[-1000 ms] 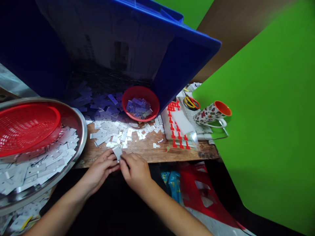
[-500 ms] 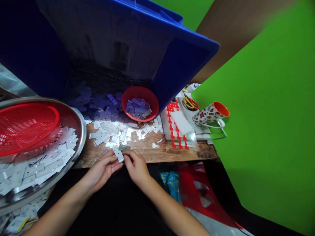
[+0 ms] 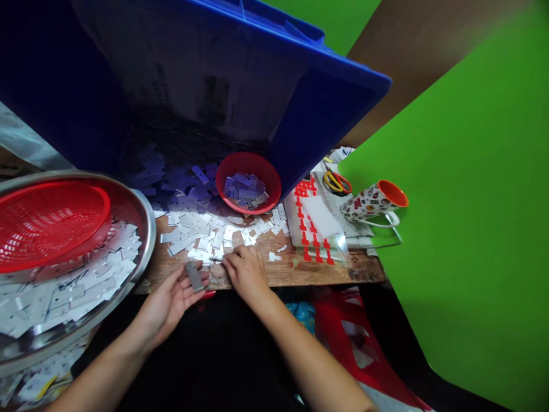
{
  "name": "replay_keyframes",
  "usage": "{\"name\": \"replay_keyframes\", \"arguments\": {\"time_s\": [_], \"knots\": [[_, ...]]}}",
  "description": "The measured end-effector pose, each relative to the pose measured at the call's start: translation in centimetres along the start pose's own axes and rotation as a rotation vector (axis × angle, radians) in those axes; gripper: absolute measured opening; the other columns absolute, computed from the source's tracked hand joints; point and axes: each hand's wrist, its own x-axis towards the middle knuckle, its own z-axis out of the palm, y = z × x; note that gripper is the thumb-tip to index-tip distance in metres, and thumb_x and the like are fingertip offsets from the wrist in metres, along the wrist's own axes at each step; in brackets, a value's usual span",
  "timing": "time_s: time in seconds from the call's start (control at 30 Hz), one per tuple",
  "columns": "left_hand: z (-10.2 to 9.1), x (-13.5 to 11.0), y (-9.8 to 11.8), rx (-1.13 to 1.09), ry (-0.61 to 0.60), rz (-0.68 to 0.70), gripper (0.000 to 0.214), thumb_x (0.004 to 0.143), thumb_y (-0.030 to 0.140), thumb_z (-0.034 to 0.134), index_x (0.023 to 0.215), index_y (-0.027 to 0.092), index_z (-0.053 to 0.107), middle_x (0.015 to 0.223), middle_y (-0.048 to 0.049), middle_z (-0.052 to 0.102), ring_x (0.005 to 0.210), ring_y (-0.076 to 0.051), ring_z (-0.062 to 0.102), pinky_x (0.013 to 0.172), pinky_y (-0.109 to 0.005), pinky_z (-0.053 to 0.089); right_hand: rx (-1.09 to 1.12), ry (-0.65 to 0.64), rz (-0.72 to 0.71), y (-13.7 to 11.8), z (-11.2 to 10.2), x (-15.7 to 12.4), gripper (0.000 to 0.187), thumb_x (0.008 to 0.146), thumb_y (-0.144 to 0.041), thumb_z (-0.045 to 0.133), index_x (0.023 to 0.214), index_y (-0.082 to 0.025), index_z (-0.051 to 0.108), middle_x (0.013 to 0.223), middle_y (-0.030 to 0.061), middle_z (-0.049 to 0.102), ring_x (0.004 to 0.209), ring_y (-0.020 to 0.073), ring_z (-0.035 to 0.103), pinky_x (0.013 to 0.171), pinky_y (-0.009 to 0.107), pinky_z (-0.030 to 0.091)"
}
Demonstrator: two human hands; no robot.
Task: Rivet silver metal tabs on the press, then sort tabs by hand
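My left hand (image 3: 169, 303) is turned palm up at the table's front edge. Its thumb and fingers hold a small grey metal plate (image 3: 195, 277). Just to the right, my right hand (image 3: 247, 270) is low over the wood, fingertips pinched on a thin metal piece (image 3: 216, 259) seen nearly edge-on. Beyond both hands spreads a loose pile of flat silver metal plates (image 3: 193, 226). A red bowl (image 3: 249, 210) with more such plates stands behind the pile.
On the left, a large steel basin (image 3: 150, 229) holds many plates and a red strainer (image 3: 51, 226). A blue bin (image 3: 334, 97) lies on its side at the back. To the right are a red-patterned plastic sheet (image 3: 305, 232), scissors (image 3: 337, 182) and a patterned mug (image 3: 364, 205).
My hands have moved apart. The left has drawn back slightly with a plate turned in its fingers; the right has shifted right and up, down onto the wood by the pile.
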Motion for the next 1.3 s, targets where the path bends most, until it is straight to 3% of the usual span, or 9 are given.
{"name": "replay_keyframes", "arguments": {"time_s": [0.17, 0.27, 0.37, 0.43, 0.53, 0.63, 0.87, 1.03, 1.3], "knots": [[-0.1, -0.5, 1.0, -0.314, -0.127, -0.119, 0.051, 0.091, 0.052, 0.033, 0.071, 0.013, 0.06, 0.057, -0.0024, 0.054, 0.046, -0.012, 0.053, 0.049, -0.027, 0.05, 0.631, 0.094, 0.215, -0.2, -0.2, -0.2, 0.023, 0.089, -0.03, 0.05, 0.084, -0.018, 0.069, 0.082, 0.0035, 0.061, 0.081, 0.0167, 0.054, 0.076, 0.028, 0.041], [0.1, -0.4, 1.1, -0.407, -0.297, -0.173, 0.059, 0.089, 0.06, 0.029, 0.092, 0.012, 0.065, 0.061, -0.0018, 0.055, 0.044, -0.01, 0.048, 0.045, -0.026, 0.045, 0.987, 0.021, 0.376, -1.1, -0.2, -0.6, 0.025, 0.085, -0.037, 0.053, 0.077, -0.017, 0.066, 0.071, -0.0005, 0.059, 0.07, 0.0142, 0.052, 0.068, 0.026, 0.04], [0.2, 0.1, 0.6, -0.431, -0.307, -0.173, 0.063, 0.084, 0.065, 0.035, 0.118, 0.017, 0.059, 0.094, -0.0105, 0.067, 0.075, -0.02, 0.065, 0.063, -0.035, 0.053, 1.141, -0.012, 0.442, -2.3, 0.0, -1.2, 0.027, 0.084, -0.04, 0.054, 0.077, -0.017, 0.066, 0.068, -0.0012, 0.058, 0.065, 0.0131, 0.051, 0.064, 0.025, 0.04], [0.1, 0.3, 0.3, -0.43, -0.285, -0.159, 0.065, 0.081, 0.067, 0.041, 0.123, 0.02, 0.056, 0.116, -0.013, 0.063, 0.103, -0.027, 0.062, 0.081, -0.044, 0.052, 1.067, 0.014, 0.373, -3.3, 0.1, -1.7, 0.027, 0.086, -0.037, 0.051, 0.078, -0.017, 0.067, 0.072, 0.0008, 0.059, 0.069, 0.0141, 0.052, 0.067, 0.026, 0.041], [-0.4, 0.0, -0.1, -0.408, -0.252, -0.145, 0.064, 0.081, 0.064, 0.044, 0.124, 0.018, 0.056, 0.122, -0.0144, 0.06, 0.111, -0.028, 0.058, 0.088, -0.044, 0.05, 0.741, -0.001, 0.078, -4.6, 0.1, -2.5, 0.023, 0.088, -0.031, 0.051, 0.092, -0.019, 0.07, 0.084, 0.0039, 0.063, 0.082, 0.0169, 0.054, 0.076, 0.029, 0.041], [-1.5, -0.8, -0.1, -0.355, -0.138, -0.12, 0.055, 0.086, 0.058, 0.042, 0.117, 0.016, 0.06, 0.109, -0.015, 0.065, 0.096, -0.025, 0.064, 0.078, -0.039, 0.054, 0.416, -0.086, -0.116, -5.2, 0.2, -2.2, 0.021, 0.089, -0.028, 0.052, 0.102, -0.022, 0.068, 0.091, 0.0034, 0.065, 0.087, 0.0173, 0.053, 0.079, 0.029, 0.039], [-3.0, -1.7, 0.2, -0.275, 0.007, -0.012, 0.017, 0.087, 0.019, 0.05, 0.09, 0.012, 0.066, 0.057, 0.0018, 0.05, 0.043, -0.006, 0.048, 0.039, -0.016, 0.04, -0.133, -0.059, -0.011, -4.1, 1.3, 1.3, 0.021, 0.086, -0.035, 0.06, 0.102, -0.022, 0.063, 0.098, 0.0058, 0.062, 0.095, 0.0241, 0.051, 0.08, 0.035, 0.035], [-2.1, -1.5, 0.1, -0.15, 0.205, 0.009, 0.022, 0.085, 0.011, 0.051, 0.1, 0.01, 0.066, 0.095, -0.0123, 0.07, 0.08, -0.016, 0.069, 0.066, -0.023, 0.057, -0.199, -0.057, -0.036, -3.8, 2.1, 0.9, 0.016, 0.088, -0.035, 0.057, 0.096, -0.023, 0.063, 0.093, 0.0053, 0.063, 0.093, 0.0225, 0.051, 0.079, 0.036, 0.031], [-0.9, -1.7, 0.3, -0.073, 0.15, 0.005, 0.029, 0.084, 0.009, 0.051, 0.11, 0.011, 0.064, 0.118, -0.0152, 0.066, 0.103, -0.023, 0.065, 0.077, -0.027, 0.058, 0.177, 0.017, 0.102, -3.7, 1.6, 0.3, 0.023, 0.09, -0.025, 0.051, 0.075, -0.02, 0.067, 0.077, 0.0023, 0.063, 0.08, 0.0152, 0.055, 0.075, 0.029, 0.035]]}}
